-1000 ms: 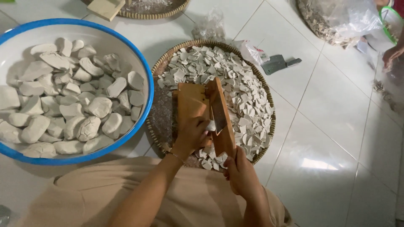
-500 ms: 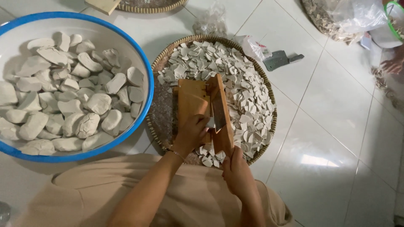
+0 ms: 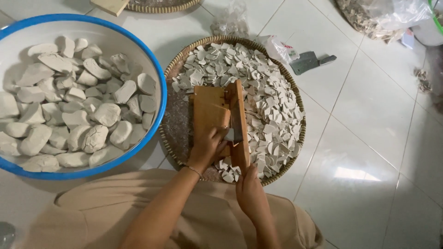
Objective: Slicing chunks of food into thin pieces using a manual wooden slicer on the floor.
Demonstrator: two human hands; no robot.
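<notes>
A wooden slicer board (image 3: 210,108) with a hinged wooden-handled blade (image 3: 238,121) lies on a round woven tray (image 3: 174,124) covered with several thin white slices (image 3: 263,92). My left hand (image 3: 207,146) presses a white piece against the blade on the board. My right hand (image 3: 249,191) grips the near end of the blade's handle. A big white basin with a blue rim (image 3: 157,117) on the left holds several pale whole lumps (image 3: 69,110).
A metal cleaver (image 3: 310,61) lies on the white tiled floor beyond the tray, beside clear plastic bags (image 3: 279,48). Another woven tray (image 3: 161,5) sits at the top edge. A bag of dried chips (image 3: 383,16) is at top right.
The view has shifted slightly. My hands stay on the slicer, the blade handle staying low over the board.
</notes>
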